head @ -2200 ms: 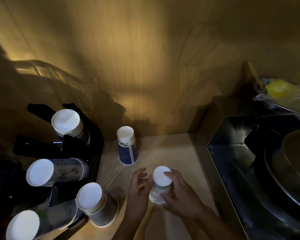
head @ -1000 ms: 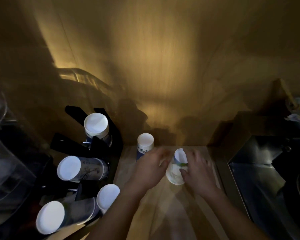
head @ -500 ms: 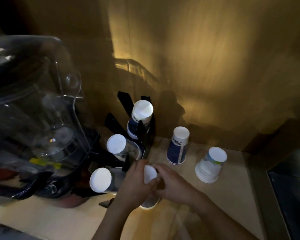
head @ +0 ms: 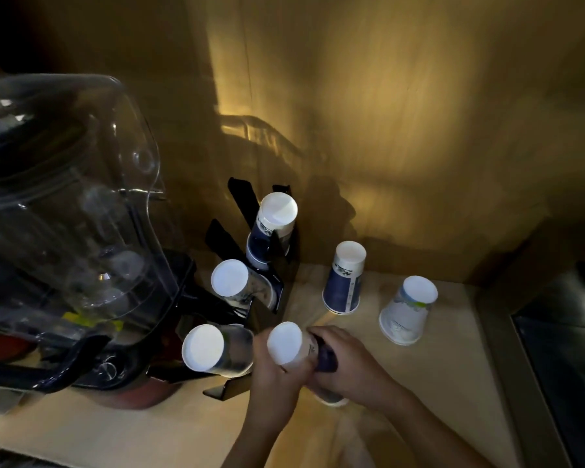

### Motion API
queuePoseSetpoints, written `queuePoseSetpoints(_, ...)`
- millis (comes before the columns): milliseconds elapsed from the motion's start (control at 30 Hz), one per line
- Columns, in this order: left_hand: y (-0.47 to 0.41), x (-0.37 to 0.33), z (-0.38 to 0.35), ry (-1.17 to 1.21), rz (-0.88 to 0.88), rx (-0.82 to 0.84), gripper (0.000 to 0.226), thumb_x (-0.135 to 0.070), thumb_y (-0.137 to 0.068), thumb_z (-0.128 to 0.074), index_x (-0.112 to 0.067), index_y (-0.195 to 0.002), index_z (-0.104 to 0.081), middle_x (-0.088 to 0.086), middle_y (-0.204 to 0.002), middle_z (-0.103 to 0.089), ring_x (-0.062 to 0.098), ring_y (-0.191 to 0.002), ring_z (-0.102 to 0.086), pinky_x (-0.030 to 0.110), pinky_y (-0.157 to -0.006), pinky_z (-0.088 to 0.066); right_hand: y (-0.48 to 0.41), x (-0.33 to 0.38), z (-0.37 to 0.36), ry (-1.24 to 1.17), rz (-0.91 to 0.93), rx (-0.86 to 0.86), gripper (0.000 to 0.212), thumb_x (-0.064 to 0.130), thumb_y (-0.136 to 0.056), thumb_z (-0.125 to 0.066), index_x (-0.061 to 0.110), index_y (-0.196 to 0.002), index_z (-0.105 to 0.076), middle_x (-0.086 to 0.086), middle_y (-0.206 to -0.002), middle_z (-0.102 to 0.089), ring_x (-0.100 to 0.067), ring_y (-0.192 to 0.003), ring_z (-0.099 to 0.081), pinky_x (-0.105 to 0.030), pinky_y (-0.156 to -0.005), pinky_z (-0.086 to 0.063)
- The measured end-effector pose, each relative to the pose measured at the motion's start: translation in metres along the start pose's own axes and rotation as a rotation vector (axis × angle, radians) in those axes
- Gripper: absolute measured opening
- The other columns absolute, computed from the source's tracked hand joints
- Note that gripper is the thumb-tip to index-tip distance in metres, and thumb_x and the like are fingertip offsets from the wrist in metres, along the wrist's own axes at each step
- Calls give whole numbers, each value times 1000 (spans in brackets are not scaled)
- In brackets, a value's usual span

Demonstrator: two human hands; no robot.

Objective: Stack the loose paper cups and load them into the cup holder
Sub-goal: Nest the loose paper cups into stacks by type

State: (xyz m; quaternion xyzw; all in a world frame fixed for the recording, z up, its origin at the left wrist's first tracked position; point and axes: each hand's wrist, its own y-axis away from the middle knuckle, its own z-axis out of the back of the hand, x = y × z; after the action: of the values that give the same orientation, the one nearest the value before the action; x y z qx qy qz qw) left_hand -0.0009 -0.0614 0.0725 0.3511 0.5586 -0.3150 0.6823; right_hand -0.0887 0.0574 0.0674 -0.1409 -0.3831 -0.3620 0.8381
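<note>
A black cup holder point(head: 277, 302) stands left of centre with three stacks of paper cups in its slots, white bottoms facing me: top stack point(head: 274, 228), middle stack point(head: 240, 285), bottom stack point(head: 217, 347). Both hands grip an upside-down cup stack point(head: 286, 342) just right of the holder's lowest slot. My left hand point(head: 272, 383) wraps its near side, my right hand point(head: 345, 366) holds its dark lower part. Two loose cups stand upside down on the wooden counter: a blue one point(head: 345, 282) and a pale one point(head: 407, 310).
A clear blender jug on a dark base point(head: 65, 231) fills the left side, close to the holder. A wooden wall point(head: 385, 130) closes the back. A steel sink edge point(head: 554, 349) runs along the right.
I set the pale cup down at the right, and both hands moved left to the cup stack beside the holder. That stack is now tilted with its white bottom raised. The view swung left.
</note>
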Motion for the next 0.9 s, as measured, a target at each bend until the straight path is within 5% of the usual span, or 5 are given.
queuePoseSetpoints(233,2,3,-19,594,487,71,45,-20,-73,-69,-12,-115,-54,20,-113,-63,35,-101,-64,40,-66,-57,23,3,37,272,77,-229,56,60,-70,-59,34,-118,-46,14,-121,-53,-5,-114,-40,-14,-95,-14)
queuePoseSetpoints(400,7,6,-35,799,650,84,47,-27,-62,-70,-15,-105,-58,16,-103,-67,34,-96,-65,42,-68,-54,35,5,49,403,-97,-580,42,30,-81,-62,17,-119,-52,-3,-121,-58,-20,-114,-50,-31,-94,-23)
queuePoseSetpoints(600,11,13,-40,919,762,139,42,-25,-61,-71,-18,-102,-61,11,-81,-76,29,-71,-73,40,-69,-58,47,-10,64,-233,-403,-540,12,21,-84,-63,16,-95,-60,-3,-93,-65,-20,-87,-59,-32,-76,-47)
queuePoseSetpoints(767,14,11,-33,429,867,296,41,-34,-77,-69,-12,-110,-58,19,-93,-64,32,-76,-62,38,-67,-48,48,-14,71,-476,-379,-551,15,13,-80,-66,14,-66,-61,-1,-69,-65,-18,-68,-60,-29,-61,-45)
queuePoseSetpoints(900,1,12,-26,-122,351,206,75,-20,-62,-85,-14,-122,-41,11,-126,-45,22,-110,-44,39,-97,-39,48,-10,72,-349,-328,-356,13,19,-79,-68,20,-68,-61,3,-75,-67,-10,-73,-63,-25,-64,-48)
